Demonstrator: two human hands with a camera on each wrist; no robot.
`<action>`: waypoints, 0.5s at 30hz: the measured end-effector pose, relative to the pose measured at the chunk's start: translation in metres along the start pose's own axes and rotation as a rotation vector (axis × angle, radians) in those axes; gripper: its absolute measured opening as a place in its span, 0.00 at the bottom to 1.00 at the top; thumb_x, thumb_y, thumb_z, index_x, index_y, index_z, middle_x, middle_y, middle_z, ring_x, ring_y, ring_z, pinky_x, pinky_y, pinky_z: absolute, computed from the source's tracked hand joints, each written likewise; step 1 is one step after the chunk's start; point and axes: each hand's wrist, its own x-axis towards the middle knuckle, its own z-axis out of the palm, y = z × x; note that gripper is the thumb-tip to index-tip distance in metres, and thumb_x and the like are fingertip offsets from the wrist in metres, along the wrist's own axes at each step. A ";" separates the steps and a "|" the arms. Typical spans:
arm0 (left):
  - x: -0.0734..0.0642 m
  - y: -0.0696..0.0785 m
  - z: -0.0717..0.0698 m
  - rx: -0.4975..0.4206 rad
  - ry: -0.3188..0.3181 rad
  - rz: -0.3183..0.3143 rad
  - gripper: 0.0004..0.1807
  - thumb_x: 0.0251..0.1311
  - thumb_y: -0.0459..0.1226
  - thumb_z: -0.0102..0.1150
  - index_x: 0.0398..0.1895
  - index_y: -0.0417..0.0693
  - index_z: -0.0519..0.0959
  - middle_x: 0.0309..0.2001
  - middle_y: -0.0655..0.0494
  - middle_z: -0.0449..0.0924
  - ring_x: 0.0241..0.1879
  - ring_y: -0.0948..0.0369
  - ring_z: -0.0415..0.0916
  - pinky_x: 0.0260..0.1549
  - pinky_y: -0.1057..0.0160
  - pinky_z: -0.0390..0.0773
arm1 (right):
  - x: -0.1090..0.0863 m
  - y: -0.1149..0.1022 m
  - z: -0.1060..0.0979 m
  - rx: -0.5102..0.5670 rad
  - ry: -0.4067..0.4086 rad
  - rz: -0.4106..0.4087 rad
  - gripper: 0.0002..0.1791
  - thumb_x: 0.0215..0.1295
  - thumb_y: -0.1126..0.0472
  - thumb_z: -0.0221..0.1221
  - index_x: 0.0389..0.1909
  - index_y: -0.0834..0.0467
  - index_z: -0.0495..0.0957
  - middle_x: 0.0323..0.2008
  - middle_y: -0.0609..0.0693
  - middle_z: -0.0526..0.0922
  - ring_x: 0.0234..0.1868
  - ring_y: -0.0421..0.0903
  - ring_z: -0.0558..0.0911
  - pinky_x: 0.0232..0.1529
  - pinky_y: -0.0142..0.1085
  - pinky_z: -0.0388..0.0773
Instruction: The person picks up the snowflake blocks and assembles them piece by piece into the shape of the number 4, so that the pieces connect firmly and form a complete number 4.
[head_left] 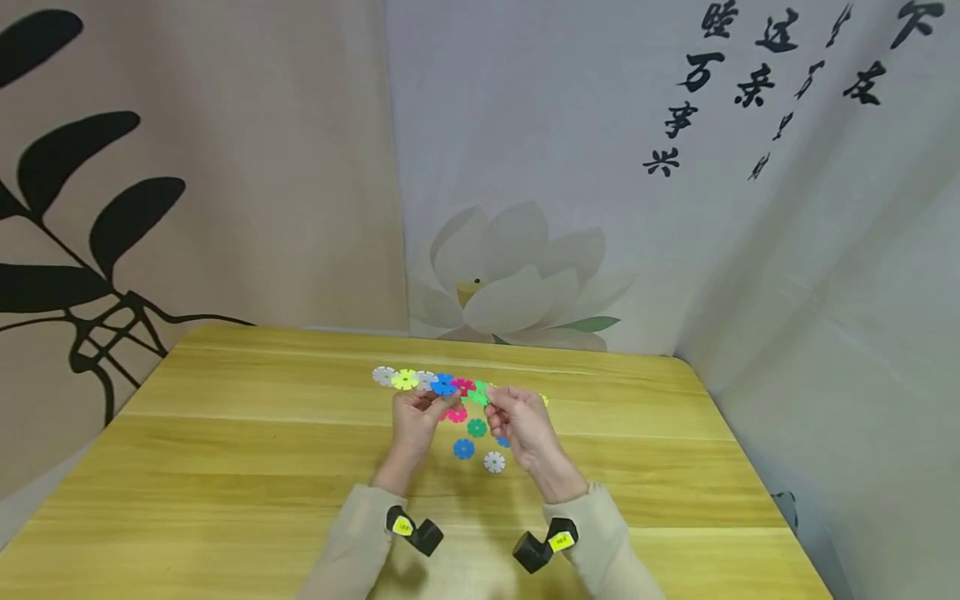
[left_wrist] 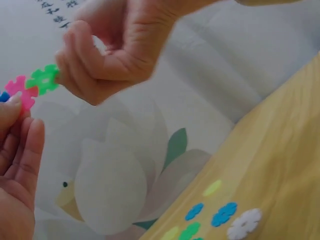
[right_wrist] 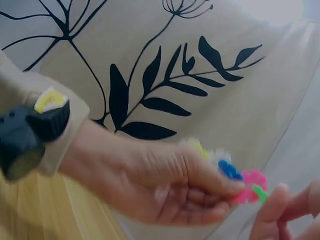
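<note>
A row of slotted plastic flower discs, joined edge to edge, is held up over the table. It runs from a white disc (head_left: 383, 377) through a yellow disc (head_left: 405, 380), another white, a blue disc (head_left: 443, 384) and a pink disc (left_wrist: 21, 92) to a green disc (left_wrist: 45, 79) at the right end. My left hand (head_left: 415, 423) pinches the row at the pink disc, thumb on its face. With thumb and fingertips, my right hand (head_left: 527, 429) grips the green disc, which meets the pink one. Right fingers partly cover the green disc in the right wrist view.
Below the hands, loose discs lie on the wooden table (head_left: 225, 467): a green one (head_left: 477, 427), a blue one (head_left: 464, 449), a white one (head_left: 494, 462) and several others partly hidden by the hands. Printed curtains (head_left: 525, 125) hang behind and beside the table.
</note>
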 end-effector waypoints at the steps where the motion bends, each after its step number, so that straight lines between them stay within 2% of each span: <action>1: 0.001 0.001 0.000 -0.009 0.008 -0.001 0.06 0.51 0.21 0.61 0.20 0.25 0.77 0.17 0.59 0.80 0.20 0.63 0.79 0.27 0.66 0.83 | 0.001 0.000 0.000 -0.008 -0.016 -0.003 0.14 0.68 0.66 0.51 0.20 0.58 0.70 0.16 0.45 0.73 0.14 0.35 0.69 0.15 0.22 0.68; 4: 0.003 0.004 -0.001 -0.017 0.013 -0.015 0.04 0.51 0.22 0.60 0.22 0.27 0.77 0.19 0.60 0.81 0.21 0.63 0.80 0.30 0.65 0.83 | 0.006 0.001 -0.004 -0.030 -0.032 -0.010 0.13 0.69 0.63 0.52 0.23 0.58 0.71 0.17 0.46 0.74 0.15 0.36 0.70 0.16 0.22 0.70; 7: 0.004 0.004 -0.002 -0.041 0.025 -0.051 0.04 0.52 0.23 0.61 0.24 0.26 0.77 0.20 0.59 0.82 0.21 0.62 0.81 0.32 0.64 0.84 | 0.014 0.005 -0.012 -0.074 -0.013 -0.054 0.13 0.70 0.59 0.52 0.28 0.62 0.75 0.19 0.47 0.76 0.17 0.37 0.72 0.19 0.24 0.73; 12: 0.003 0.005 -0.005 -0.045 0.081 -0.135 0.07 0.52 0.25 0.62 0.21 0.40 0.79 0.21 0.59 0.83 0.22 0.62 0.82 0.37 0.65 0.83 | 0.038 0.017 -0.038 -0.200 0.099 -0.083 0.14 0.70 0.61 0.51 0.35 0.69 0.77 0.22 0.50 0.78 0.20 0.39 0.77 0.22 0.26 0.78; 15: 0.004 0.005 -0.006 -0.036 0.088 -0.145 0.10 0.54 0.25 0.61 0.20 0.45 0.79 0.22 0.59 0.83 0.23 0.59 0.82 0.38 0.64 0.82 | 0.051 0.027 -0.056 -0.304 0.183 -0.066 0.13 0.69 0.64 0.52 0.39 0.72 0.77 0.26 0.55 0.81 0.23 0.40 0.79 0.26 0.28 0.80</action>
